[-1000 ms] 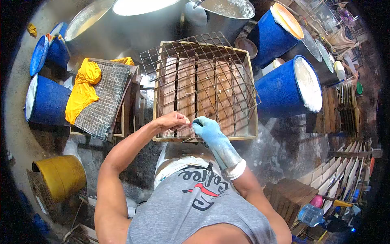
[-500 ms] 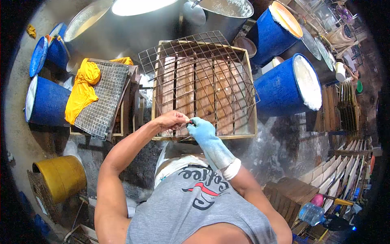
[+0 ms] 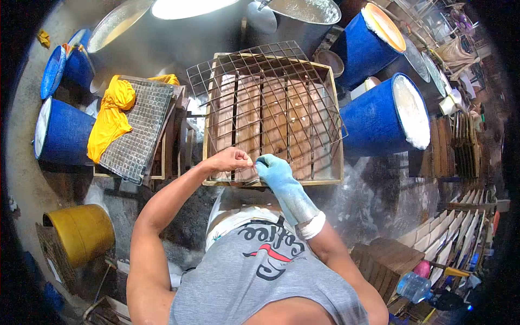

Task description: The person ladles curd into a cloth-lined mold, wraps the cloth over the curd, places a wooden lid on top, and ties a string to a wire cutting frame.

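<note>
My left hand (image 3: pixel 231 160) is bare, its thumb and fingertips pinched together over the near edge of a wooden frame (image 3: pixel 340 130). Close beside it, my right hand (image 3: pixel 274 169) wears a light blue glove with its fingers curled closed. A tiny reddish bit shows at the glove's fingertips, too small to name. Whatever the bare fingertips hold is hidden. Beyond both hands, a wire grid (image 3: pixel 271 103) rests at a slant across the wooden frame, above brown boards (image 3: pixel 275 132).
To the left, a yellow cloth (image 3: pixel 114 119) lies over a mesh-covered panel (image 3: pixel 146 116). Blue drums (image 3: pixel 374 119) with white contents stand at right, and another blue drum (image 3: pixel 65 132) is at left. A yellow bucket (image 3: pixel 81 233) lies lower left. Large metal vats (image 3: pixel 200 43) stand ahead.
My hands have drawn slightly apart at the fingertips, the gloved one shifting right. The dark reddish bit between them shows less. At far right, a white container held by another person has moved.
</note>
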`<state>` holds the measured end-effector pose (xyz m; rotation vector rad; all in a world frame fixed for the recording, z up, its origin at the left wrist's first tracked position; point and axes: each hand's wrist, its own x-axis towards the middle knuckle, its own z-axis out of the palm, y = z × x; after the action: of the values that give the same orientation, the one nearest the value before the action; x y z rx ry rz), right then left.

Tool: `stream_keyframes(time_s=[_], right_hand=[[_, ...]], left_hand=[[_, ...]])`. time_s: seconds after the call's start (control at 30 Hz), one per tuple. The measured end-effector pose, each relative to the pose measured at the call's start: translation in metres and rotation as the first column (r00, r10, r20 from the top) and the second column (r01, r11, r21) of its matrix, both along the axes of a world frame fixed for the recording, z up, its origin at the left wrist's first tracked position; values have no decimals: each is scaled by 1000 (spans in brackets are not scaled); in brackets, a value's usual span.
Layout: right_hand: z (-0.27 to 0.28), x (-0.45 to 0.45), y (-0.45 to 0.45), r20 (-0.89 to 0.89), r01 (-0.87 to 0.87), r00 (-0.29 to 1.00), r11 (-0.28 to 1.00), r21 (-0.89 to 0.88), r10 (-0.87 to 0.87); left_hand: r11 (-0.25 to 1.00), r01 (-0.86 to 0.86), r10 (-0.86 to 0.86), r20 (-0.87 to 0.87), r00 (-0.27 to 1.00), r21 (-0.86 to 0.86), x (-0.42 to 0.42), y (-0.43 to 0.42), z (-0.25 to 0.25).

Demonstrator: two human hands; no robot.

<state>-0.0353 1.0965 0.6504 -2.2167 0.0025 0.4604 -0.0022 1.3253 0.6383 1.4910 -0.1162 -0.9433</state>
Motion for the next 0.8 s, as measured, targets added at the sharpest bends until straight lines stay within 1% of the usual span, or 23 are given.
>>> stream_keyframes(time_s=[0.03, 0.07, 0.13, 0.27, 0.33, 0.37, 0.43, 0.47, 0.5, 0.53, 0.57, 0.63, 0.67, 0.73, 0.77, 0.8], right_hand=[[0, 0, 1, 21, -4, 1000, 1000, -11, 4], [1, -1, 1, 19, -4, 1000, 1000, -11, 4], [3, -2, -1, 50, -15, 999, 999, -32, 17], [1, -1, -1, 70, -18, 997, 1000, -22, 20], [-2, 0, -1, 53, -36, 998, 998, -48, 39], [-6, 1, -2, 53, -35, 998, 998, -49, 37], [-12, 4, -5, 34, -118, 993, 992, 44, 117], [-10, 5, -7, 34, -116, 993, 992, 43, 114], [-8, 6, -9, -24, -147, 988, 985, 94, 150], [-5, 7, -9, -51, -162, 984, 980, 119, 169], [-1, 8, -9, -79, -175, 979, 974, 145, 188], [5, 9, -4, -207, -110, 960, 934, 340, 189], [8, 9, 0, -207, -109, 960, 934, 339, 187], [12, 9, 8, -210, -12, 974, 950, 311, 81], [14, 10, 8, -211, -11, 974, 950, 312, 80], [16, 11, 10, -267, 34, 963, 959, 280, 44]], left_hand=[[999, 34, -35, 109, 993, 11, 0, 0, 3], [999, 34, -34, 107, 994, 11, -1, 1, -2], [998, 35, -43, 203, 978, 44, -2, 1, -7], [999, 26, -36, 244, 969, 44, -2, 2, -18], [998, 15, -5, 181, 983, -53, -1, 3, -27], [998, 16, -6, 181, 983, -53, -1, 5, -29], [992, 26, -11, 123, 992, -127, 0, 6, -30], [991, 29, -13, 123, 992, -127, -1, 5, -18], [992, 27, -16, 88, 996, -122, -1, 5, -6], [993, 24, -18, 54, 998, -116, -1, 4, 1], [993, 24, -18, 54, 998, -116, -1, 4, -2], [981, 37, -22, 83, 996, -188, 0, 3, -5], [981, 39, -23, 83, 996, -189, 1, 4, -4], [989, 89, -90, -4, 996, -120, 4, 8, -6], [989, 90, -91, -4, 996, -120, 5, 7, -9], [989, 56, -56, 7, 998, -138, 5, 6, -12]])
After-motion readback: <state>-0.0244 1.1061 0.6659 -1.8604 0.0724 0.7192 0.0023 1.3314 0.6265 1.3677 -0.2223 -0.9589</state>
